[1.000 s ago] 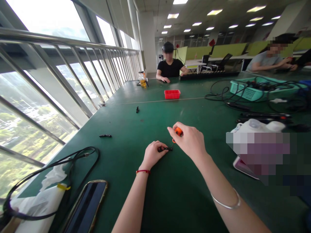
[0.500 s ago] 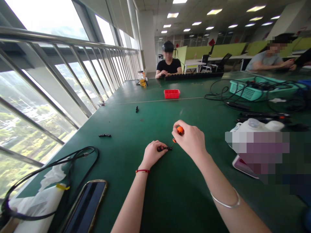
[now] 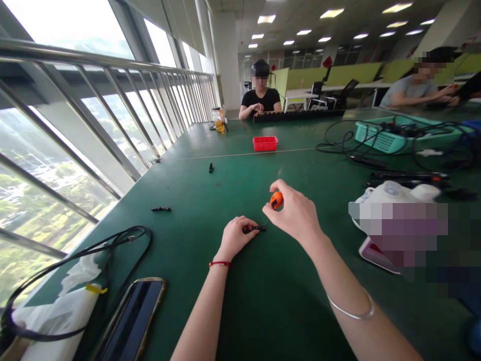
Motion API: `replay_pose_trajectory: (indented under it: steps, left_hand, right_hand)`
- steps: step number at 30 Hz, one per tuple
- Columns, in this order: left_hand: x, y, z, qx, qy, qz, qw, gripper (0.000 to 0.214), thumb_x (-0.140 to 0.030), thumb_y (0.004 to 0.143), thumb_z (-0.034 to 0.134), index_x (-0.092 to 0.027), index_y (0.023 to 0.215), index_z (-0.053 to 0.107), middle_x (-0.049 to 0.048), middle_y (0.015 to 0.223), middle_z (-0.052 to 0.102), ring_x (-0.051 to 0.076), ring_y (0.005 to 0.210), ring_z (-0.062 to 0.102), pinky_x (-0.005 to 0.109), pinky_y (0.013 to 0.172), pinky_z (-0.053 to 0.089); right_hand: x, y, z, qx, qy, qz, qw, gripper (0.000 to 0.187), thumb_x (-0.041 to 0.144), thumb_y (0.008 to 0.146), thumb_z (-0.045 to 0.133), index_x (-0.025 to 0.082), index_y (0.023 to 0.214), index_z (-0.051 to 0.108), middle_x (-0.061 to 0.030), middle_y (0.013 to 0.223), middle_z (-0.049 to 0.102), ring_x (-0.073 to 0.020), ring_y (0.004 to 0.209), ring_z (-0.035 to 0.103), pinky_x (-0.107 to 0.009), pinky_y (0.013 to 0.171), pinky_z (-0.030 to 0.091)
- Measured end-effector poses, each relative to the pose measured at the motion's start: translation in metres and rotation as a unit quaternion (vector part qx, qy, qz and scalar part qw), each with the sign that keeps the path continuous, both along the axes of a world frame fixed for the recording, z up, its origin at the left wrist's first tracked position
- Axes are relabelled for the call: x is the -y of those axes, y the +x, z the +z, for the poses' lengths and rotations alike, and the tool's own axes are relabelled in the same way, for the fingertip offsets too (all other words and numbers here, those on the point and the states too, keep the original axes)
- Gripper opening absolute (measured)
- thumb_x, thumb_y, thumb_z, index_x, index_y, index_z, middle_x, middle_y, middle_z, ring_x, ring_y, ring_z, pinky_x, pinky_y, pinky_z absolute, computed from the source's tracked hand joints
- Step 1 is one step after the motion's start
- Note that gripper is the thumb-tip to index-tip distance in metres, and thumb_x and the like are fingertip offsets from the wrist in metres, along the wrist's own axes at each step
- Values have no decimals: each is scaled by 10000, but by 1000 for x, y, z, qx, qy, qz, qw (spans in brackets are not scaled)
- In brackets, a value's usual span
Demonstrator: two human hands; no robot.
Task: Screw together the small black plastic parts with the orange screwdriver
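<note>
My left hand (image 3: 237, 235) lies on the green table and pinches a small black part (image 3: 256, 228) against its top. Most of that part's left end is hidden by my fingers. Above and to the right, my right hand (image 3: 295, 208) is closed on an orange-handled screwdriver (image 3: 277, 200). Its thin shaft slants down toward the right end of the black part; whether the tip touches is too small to tell. Two more small black pieces lie apart on the table, one short black piece (image 3: 211, 168) farther off and one longer black piece (image 3: 161, 209) to the left.
A red tray (image 3: 265, 144) stands ahead. At left are a phone (image 3: 133, 321) and a looped black cable (image 3: 148, 250). To the right sit a white container (image 3: 391, 193) and a teal basket (image 3: 387, 143) with cables. Two people sit at the table beyond, one facing me.
My right hand's fingers have shifted on the orange handle, turning it, and its thumb now sits lower and further left. My left hand keeps hold of the black part in the same place.
</note>
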State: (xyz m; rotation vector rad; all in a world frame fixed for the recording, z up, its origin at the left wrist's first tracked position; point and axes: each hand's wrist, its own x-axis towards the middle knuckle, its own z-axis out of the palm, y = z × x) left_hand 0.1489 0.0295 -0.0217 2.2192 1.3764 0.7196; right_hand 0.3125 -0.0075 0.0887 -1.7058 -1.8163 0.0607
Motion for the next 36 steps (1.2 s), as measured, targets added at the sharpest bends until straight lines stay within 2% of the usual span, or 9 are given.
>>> replay_pose_trajectory:
  steps: [5,8,11,17,22,24,28,32,36]
  left_hand:
    - [0,0,0,3,0,-2,1000,141,-293,745,617,-228,843,696,7,753,595,148,725,509,258,649,410]
    - [0,0,0,2,-4,1,1000,142,-297,743,619,-230,841,697,7,755,596,147,727,512,256,647,411]
    - [-1,0,0,-3,-3,0,1000,139,-300,740,622,-228,833,696,5,749,595,145,722,515,252,643,409]
    - [0,1,0,1,6,-3,1000,137,-294,747,614,-228,838,692,5,754,596,145,727,513,253,648,410]
    - [1,0,1,-8,-2,0,1000,139,-296,747,611,-225,833,694,9,753,595,151,734,515,259,650,409]
    - [0,0,1,-8,-3,0,1000,143,-300,746,612,-222,834,694,12,750,594,153,737,516,261,653,411]
    - [1,0,1,-3,2,-2,1000,139,-295,745,617,-227,838,695,9,744,592,150,727,514,255,646,414]
    - [2,1,2,0,6,1,1000,119,-279,739,625,-224,822,689,2,738,590,143,713,511,246,640,410]
    - [2,1,3,0,7,1,1000,119,-276,737,625,-223,824,687,2,741,591,142,716,510,245,643,409]
  right_hand:
    - [-3,1,-4,7,-9,-10,1000,339,491,842,384,228,708,550,7,567,572,-152,559,545,-230,481,267]
    - [-4,1,-5,2,-5,-20,1000,208,386,819,421,235,845,561,5,628,595,-155,572,544,-232,479,265]
    - [-2,1,-3,-10,6,-13,1000,273,351,746,492,233,991,512,-2,787,628,-158,631,554,-227,485,275]
    - [-2,2,-2,23,-22,-21,999,378,493,867,335,224,708,547,-3,571,569,-153,554,524,-234,482,242]
    - [-2,2,-1,-4,-16,-1,1000,214,317,754,473,235,949,505,11,715,601,-152,599,528,-223,484,263]
    - [-2,3,-1,-17,-29,16,999,153,349,782,447,234,869,499,15,720,597,-146,598,527,-221,486,270]
    - [-3,5,-1,-17,-56,21,998,352,472,867,325,226,679,492,16,564,544,-147,553,524,-227,488,263]
    - [-3,5,-1,-9,-36,-5,999,132,341,777,461,242,850,508,28,623,568,-145,548,515,-221,475,261]
    - [-2,6,0,-9,-31,10,999,193,426,787,463,241,799,518,20,667,591,-149,589,532,-223,487,276]
